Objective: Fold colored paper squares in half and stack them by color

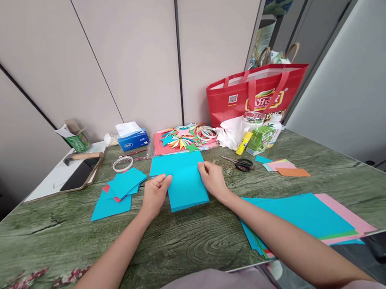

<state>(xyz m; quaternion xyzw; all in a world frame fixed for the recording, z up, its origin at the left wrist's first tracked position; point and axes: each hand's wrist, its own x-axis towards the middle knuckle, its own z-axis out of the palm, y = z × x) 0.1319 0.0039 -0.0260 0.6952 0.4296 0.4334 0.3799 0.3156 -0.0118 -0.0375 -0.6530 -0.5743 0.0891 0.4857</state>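
The right forearm (267, 223) hides from my remote feed part of the stack of colored paper (307, 216) at lower right, while the bottom edge crops the left forearm (111, 256) and lettering on the yellow glue stick (244, 142), right of center, defeats me.

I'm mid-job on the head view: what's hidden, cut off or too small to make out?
In the head view:
Blue paper held by the left hand and right hand: underside faces away.
Paper stack: partly covered by the right forearm.
Red bag: its front hides the bottom inside.
Yellow tube: print too small to read.
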